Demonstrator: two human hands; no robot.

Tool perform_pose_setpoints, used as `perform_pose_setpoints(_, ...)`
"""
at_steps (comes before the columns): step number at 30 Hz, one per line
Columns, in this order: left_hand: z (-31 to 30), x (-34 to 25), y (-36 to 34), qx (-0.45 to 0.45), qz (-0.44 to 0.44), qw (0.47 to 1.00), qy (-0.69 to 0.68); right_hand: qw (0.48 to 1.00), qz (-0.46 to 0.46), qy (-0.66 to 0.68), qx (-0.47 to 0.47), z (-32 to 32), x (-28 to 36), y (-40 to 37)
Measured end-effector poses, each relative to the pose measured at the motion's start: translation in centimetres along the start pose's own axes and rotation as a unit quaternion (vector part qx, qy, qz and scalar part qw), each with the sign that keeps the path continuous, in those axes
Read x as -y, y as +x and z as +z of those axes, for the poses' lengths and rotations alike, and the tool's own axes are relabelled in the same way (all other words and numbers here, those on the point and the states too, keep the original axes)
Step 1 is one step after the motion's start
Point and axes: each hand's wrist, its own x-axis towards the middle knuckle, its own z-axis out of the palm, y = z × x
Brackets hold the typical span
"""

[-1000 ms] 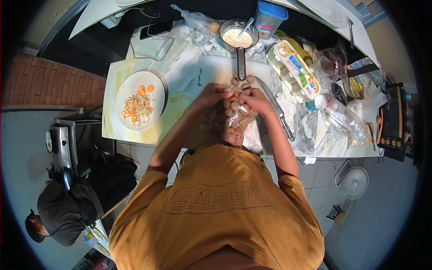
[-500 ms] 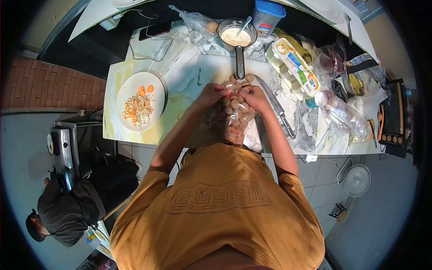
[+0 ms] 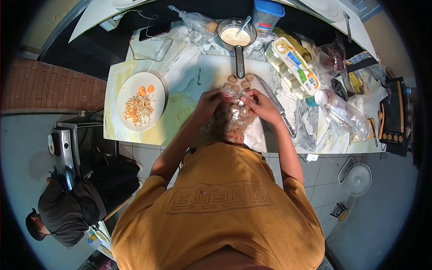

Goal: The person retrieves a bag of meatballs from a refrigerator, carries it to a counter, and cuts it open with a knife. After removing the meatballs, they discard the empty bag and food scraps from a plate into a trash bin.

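Note:
A clear plastic bag of meatballs (image 3: 234, 121) lies at the near edge of the white cutting board (image 3: 213, 67). Its mouth is gripped on the left by my left hand (image 3: 209, 102), with closed fingers partly in shadow. On the other side, my right hand (image 3: 262, 106) pinches the plastic between thumb and fingers. Just beyond the bag's opening, several loose brownish meatballs (image 3: 245, 84) rest on the board. A large knife (image 3: 281, 110) lies to the right of my right hand, its blade over the board's edge.
A pan (image 3: 237, 35) of pale batter with a spoon stands behind, handle toward me. At left is a plate (image 3: 126, 85) of shredded vegetables. An egg carton (image 3: 292, 65), a plastic bottle (image 3: 335, 108) and a blue-lidded container (image 3: 268, 18) stand right. Another person (image 3: 67, 207) is at far left.
Meatballs have come out onto the board beyond the bag's mouth. Both hands have moved slightly toward me, the right one also a little to the right, and the bag looks slacker.

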Motion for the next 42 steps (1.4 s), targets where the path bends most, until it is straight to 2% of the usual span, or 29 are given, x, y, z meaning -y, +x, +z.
perform_pose_setpoints(5,0.8,-0.7,-2.5,-0.041,0.011,0.999,-0.021,1.0,-0.018,-0.022,-0.012,0.6,2.2,-2.1)
perform_pose_setpoints(7,1.0,-1.5,-3.6,-0.071,-0.02,0.996,-0.047,0.999,-0.013,-0.029,-0.007,0.8,2.2,-2.4)
perform_pose_setpoints(9,1.2,-1.9,-4.4,-0.083,-0.011,0.995,-0.052,0.972,-0.197,-0.126,-0.034,1.3,1.7,-2.3)
perform_pose_setpoints(10,1.4,-2.0,-4.9,-0.096,-0.002,0.994,-0.059,0.972,-0.196,-0.126,-0.035,1.5,2.1,-2.9)
perform_pose_setpoints(12,1.4,-1.7,-5.6,-0.093,0.015,0.994,-0.053,0.949,-0.251,-0.182,-0.056,2.1,3.5,-4.3)
perform_pose_setpoints(13,1.4,-1.6,-5.9,-0.091,0.032,0.994,-0.049,0.92,-0.297,-0.24,-0.085,2.4,3.0,-4.4)
perform_pose_setpoints(14,1.6,-1.6,-6.1,-0.082,0.034,0.995,-0.051,0.92,-0.293,-0.243,-0.094,2.9,3.0,-4.8)
perform_pose_setpoints(16,2.0,-1.6,-6.6,-0.111,0.115,0.986,-0.037,0.871,-0.337,-0.312,-0.171,4.1,2.9,-6.2)
perform_pose_setpoints(17,1.9,-1.7,-7.0,-0.101,0.118,0.987,-0.041,0.87,-0.333,-0.316,-0.18,4.5,2.9,-6.9)
perform_pose_setpoints(19,1.9,-2.2,-7.8,-0.095,0.123,0.987,-0.038,0.825,-0.394,-0.353,-0.2,5.1,2.7,-8.0)
perform_pose_setpoints(23,3.0,-4.0,-9.1,-0.085,0.148,0.984,-0.043,0.822,-0.415,-0.333,-0.205,5.3,1.3,-9.0)
perform_pose_setpoints(26,3.8,-5.1,-9.2,-0.056,0.14,0.983,-0.105,0.81,-0.427,-0.333,-0.225,4.2,1.7,-10.1)
perform_pose_setpoints(28,4.4,-6.4,-9.2,-0.032,0.189,0.979,-0.068,0.807,-0.436,-0.314,-0.246,3.4,2.9,-11.0)
perform_pose_setpoints(29,4.9,-6.7,-8.9,-0.027,0.19,0.979,-0.07,0.816,-0.419,-0.32,-0.239,2.7,3.6,-11.9)
perform_pose_setpoints(31,6.0,-7.0,-8.5,-0.035,0.257,0.963,-0.079,0.838,-0.383,-0.322,-0.216,1.5,5.3,-13.5)
perform_pose_setpoints(34,7.1,-8.2,-8.1,0.002,0.235,0.964,-0.127,0.846,-0.341,-0.375,-0.163,-0.4,7.4,-15.3)
perform_pose_setpoints(36,8.0,-8.5,-7.7,0.008,0.233,0.961,-0.146,0.836,-0.364,-0.375,-0.167,-1.6,8.4,-16.1)
perform_pose_setpoints(39,9.9,-8.7,-7.0,0.011,0.261,0.946,-0.191,0.795,-0.387,-0.447,-0.136,-4.1,9.3,-17.6)
perform_pose_setpoints(41,11.4,-9.7,-6.5,0.036,0.208,0.944,-0.253,0.786,-0.388,-0.463,-0.133,-6.4,10.6,-18.6)
perform_pose_setpoints(42,12.3,-10.3,-6.2,0.038,0.21,0.944,-0.253,0.777,-0.391,-0.477,-0.127,-7.7,11.1,-19.1)
